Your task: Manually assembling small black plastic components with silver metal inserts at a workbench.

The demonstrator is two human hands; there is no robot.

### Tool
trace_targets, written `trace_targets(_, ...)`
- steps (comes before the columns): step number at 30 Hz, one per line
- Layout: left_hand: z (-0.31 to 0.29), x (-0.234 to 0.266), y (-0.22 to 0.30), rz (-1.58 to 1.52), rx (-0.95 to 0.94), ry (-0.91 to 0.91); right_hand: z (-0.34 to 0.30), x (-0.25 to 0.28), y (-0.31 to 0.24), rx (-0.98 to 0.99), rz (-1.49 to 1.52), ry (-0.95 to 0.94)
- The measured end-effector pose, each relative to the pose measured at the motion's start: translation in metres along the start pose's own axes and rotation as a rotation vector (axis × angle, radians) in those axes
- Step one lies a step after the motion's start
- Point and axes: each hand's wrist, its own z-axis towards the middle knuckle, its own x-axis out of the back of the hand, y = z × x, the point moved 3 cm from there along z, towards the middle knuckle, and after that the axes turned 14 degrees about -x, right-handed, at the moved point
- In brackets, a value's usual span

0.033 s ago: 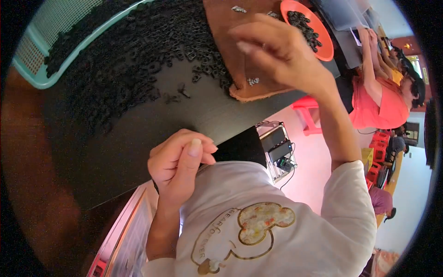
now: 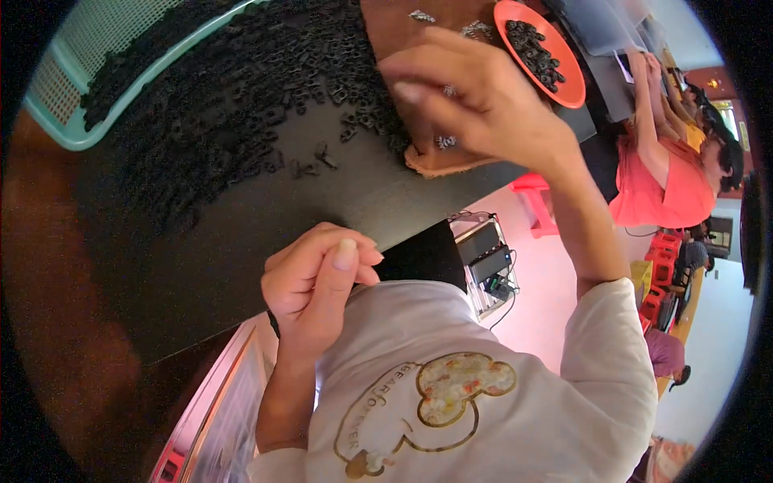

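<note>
Item 1: black parts [image 2: 233,88], small, some with visible loops or holes, too densely overlapped for me to count. They lie loose at mixed angles in a broad heap on the bench [image 2: 274,201], with more inside the teal basket [image 2: 76,145]. I note several lying apart at the heap's near edge. A smaller lot sits piled in the orange-red dish [image 2: 570,68].

Item 2: silver pieces [image 2: 421,15], shiny, in separate small clusters on the brown mat [image 2: 427,163], between heap and dish; I cannot make out their exact shape.
</note>
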Motion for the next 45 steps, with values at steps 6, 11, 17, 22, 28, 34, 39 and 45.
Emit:
trace_targets(6, 0.004, -0.003, -0.005, 0.039, -0.010, -0.011, 0.042, -0.058, -0.027, 0.137, -0.024, -0.003)
trace_targets(11, 0.004, -0.001, -0.005, 0.022, -0.056, -0.036, 0.056, -0.078, -0.031, 0.167, -0.091, -0.027)
trace_targets(17, 0.003, 0.002, 0.000, 0.036, -0.100, -0.077, 0.043, -0.069, -0.042, 0.202, -0.138, -0.053)
trace_targets(22, 0.004, 0.003, 0.001, 0.066, -0.080, -0.085, 0.047, -0.068, -0.049, 0.205, -0.177, -0.031)
trace_targets(28, 0.006, 0.002, 0.003, 0.072, -0.037, -0.061, 0.048, -0.070, -0.048, 0.186, -0.218, -0.087)
trace_targets(34, 0.002, 0.005, 0.001, -0.020, 0.036, 0.044, 0.026, -0.055, -0.041, 0.169, 0.134, -0.029)
trace_targets(39, 0.002, 0.010, -0.002, -0.179, 0.094, 0.182, 0.007, -0.035, -0.058, 0.164, 0.295, -0.019)
trace_targets(45, 0.005, 0.007, 0.001, -0.434, 0.078, 0.222, -0.007, -0.030, -0.076, 0.256, 0.509, 0.003)
